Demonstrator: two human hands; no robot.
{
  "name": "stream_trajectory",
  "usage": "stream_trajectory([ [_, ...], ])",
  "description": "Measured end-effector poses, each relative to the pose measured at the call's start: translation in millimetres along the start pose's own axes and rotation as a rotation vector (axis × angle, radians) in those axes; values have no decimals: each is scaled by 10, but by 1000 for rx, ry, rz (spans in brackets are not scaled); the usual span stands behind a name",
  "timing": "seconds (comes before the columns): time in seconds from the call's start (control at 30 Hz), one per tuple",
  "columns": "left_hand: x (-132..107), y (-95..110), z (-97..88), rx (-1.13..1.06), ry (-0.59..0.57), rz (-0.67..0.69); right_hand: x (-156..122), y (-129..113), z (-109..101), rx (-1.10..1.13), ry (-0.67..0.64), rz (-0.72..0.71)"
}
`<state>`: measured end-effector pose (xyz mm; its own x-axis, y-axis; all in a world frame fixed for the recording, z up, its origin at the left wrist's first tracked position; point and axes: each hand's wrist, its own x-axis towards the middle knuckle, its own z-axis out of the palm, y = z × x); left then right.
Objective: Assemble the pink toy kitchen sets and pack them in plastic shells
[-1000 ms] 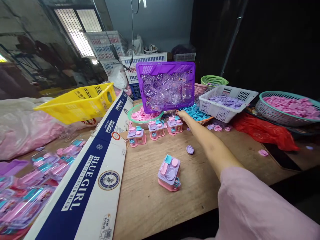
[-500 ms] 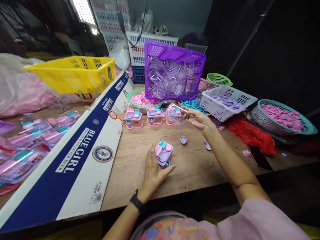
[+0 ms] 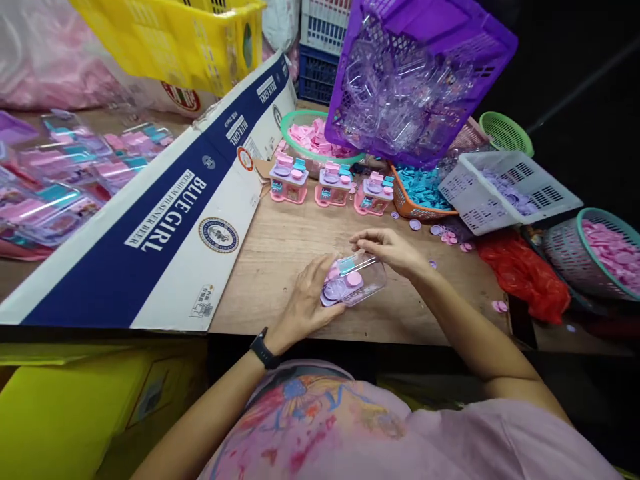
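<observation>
My left hand (image 3: 306,300) grips a small pink and purple toy kitchen set (image 3: 343,285) from the left, near the front edge of the wooden table (image 3: 280,267). My right hand (image 3: 390,248) holds a clear plastic cover (image 3: 367,277) over the toy's top. Three more toy sets (image 3: 333,185) stand in a row farther back. A tilted purple crate (image 3: 415,73) full of clear plastic covers rests above them.
A long "BLUE GIRL" cardboard box (image 3: 165,213) lies flat at the left, with packed toys (image 3: 65,193) beyond it and a yellow crate (image 3: 175,37) behind. Baskets of pink (image 3: 313,137), blue (image 3: 423,193) and purple parts (image 3: 505,190) stand at the back and right. A red bag (image 3: 520,273) lies at the right.
My right hand brought a clear cover from near the crate down onto the toy. My left hand closed around the toy, and my head tilted down and closer.
</observation>
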<state>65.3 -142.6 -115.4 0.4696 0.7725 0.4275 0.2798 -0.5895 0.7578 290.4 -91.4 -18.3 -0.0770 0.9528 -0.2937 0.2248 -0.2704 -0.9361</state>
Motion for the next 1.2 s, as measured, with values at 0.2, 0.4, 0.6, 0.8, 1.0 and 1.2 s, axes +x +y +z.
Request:
stream_trajectory([
  [0.2, -54, 68, 97, 31, 161, 3, -246, 22, 140, -237, 323, -282],
  [0.4, -103, 21, 159, -31, 192, 21, -579, 153, 302, -625, -30, -409],
  [0.6, -139, -58, 196, -114, 273, -90, -611, 119, 347, -649, 123, -375],
  [0.8, -210, -106, 205, -180, 240, -139, -555, -21, 459, -855, 68, -388],
  [1.0, -230, -123, 176, -198, 190, -135, -644, 36, 624, -1076, 73, -410],
  [1.2, -253, -158, 173, -238, 164, -115, -684, 31, 652, -1158, 32, -404],
])
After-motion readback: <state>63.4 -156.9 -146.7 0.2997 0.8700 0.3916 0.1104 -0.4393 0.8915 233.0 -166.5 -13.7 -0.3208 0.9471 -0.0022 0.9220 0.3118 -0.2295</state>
